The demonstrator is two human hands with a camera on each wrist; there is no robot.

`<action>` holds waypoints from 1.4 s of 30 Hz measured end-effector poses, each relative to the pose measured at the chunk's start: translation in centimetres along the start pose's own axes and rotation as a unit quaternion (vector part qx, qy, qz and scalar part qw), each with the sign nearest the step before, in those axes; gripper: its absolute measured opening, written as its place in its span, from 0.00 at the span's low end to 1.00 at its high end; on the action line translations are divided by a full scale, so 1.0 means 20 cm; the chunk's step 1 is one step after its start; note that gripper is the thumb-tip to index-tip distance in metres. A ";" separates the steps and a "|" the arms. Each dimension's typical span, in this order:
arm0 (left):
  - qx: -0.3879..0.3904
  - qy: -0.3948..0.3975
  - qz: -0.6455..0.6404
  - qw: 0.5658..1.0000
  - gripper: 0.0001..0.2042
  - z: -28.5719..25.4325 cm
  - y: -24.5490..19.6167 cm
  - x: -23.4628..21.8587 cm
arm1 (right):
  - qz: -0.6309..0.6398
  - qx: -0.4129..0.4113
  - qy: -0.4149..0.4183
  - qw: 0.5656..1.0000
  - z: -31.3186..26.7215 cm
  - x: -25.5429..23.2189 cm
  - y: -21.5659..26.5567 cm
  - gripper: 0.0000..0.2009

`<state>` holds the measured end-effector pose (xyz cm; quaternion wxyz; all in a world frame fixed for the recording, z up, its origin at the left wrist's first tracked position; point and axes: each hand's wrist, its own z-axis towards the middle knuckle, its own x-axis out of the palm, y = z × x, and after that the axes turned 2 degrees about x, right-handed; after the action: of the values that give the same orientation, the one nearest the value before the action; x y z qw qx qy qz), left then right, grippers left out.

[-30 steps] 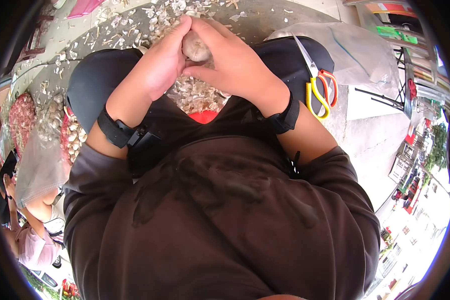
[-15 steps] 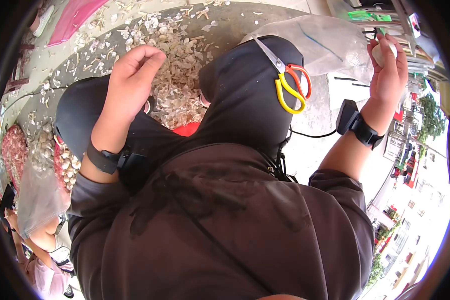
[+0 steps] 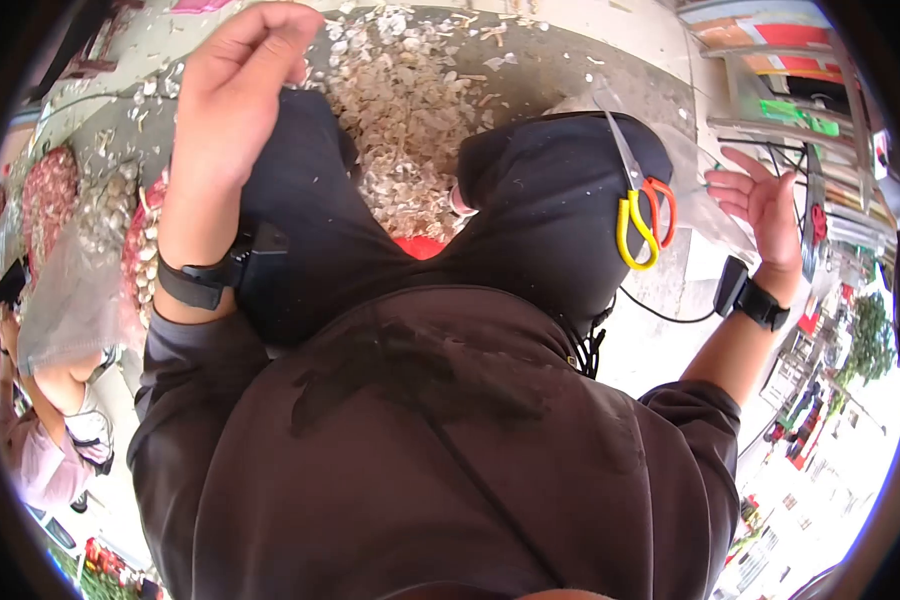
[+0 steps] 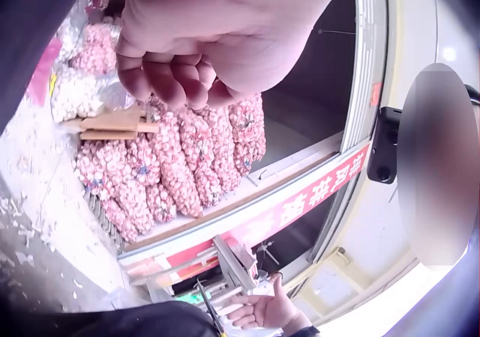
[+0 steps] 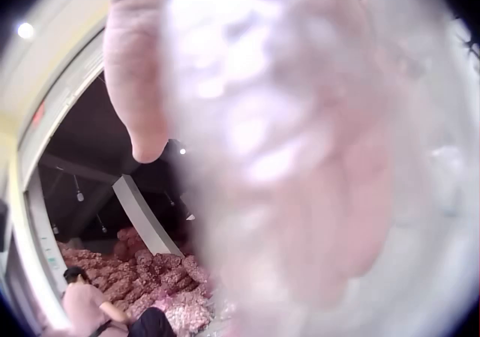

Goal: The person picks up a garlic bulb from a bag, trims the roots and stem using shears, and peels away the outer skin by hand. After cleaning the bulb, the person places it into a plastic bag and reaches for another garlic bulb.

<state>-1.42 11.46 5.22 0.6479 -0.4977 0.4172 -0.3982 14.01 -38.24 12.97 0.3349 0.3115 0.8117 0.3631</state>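
My left hand (image 3: 230,95) is raised over my left knee, fingers loosely bent with nothing between them, as the left wrist view also shows. Out to the right, my right hand (image 3: 765,205) has its fingers spread and holds nothing visible. Its fingertips are at the edge of a clear plastic bag (image 3: 688,165) beside my right knee. Blurred clear plastic (image 5: 232,104) covers most of that hand in the right wrist view. Scissors (image 3: 637,200) with yellow and orange handles lie on my right thigh. No garlic bulb shows in either hand.
Garlic skins (image 3: 410,110) are heaped between my feet and scattered over the floor. At the left are net sacks (image 3: 50,195) and a translucent bag (image 3: 75,300), with a person in pink (image 3: 45,455) nearby. Stacked garlic sacks (image 4: 180,164) appear in the left wrist view.
My hands parted from around a garlic bulb. The right hand carried it out to the right and let it go, its fingers now spread. The left hand stayed over the left knee.
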 end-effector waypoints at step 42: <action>-0.639 -0.042 0.443 0.627 0.30 -1.71 1.93 -1.13 | -0.655 0.119 -0.343 0.663 0.03 0.16 -0.30 0.43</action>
<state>-37.16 29.05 -34.55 0.2822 -0.5581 0.7095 0.3249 11.11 -38.94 6.79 0.7014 -0.1608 0.6700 -0.1823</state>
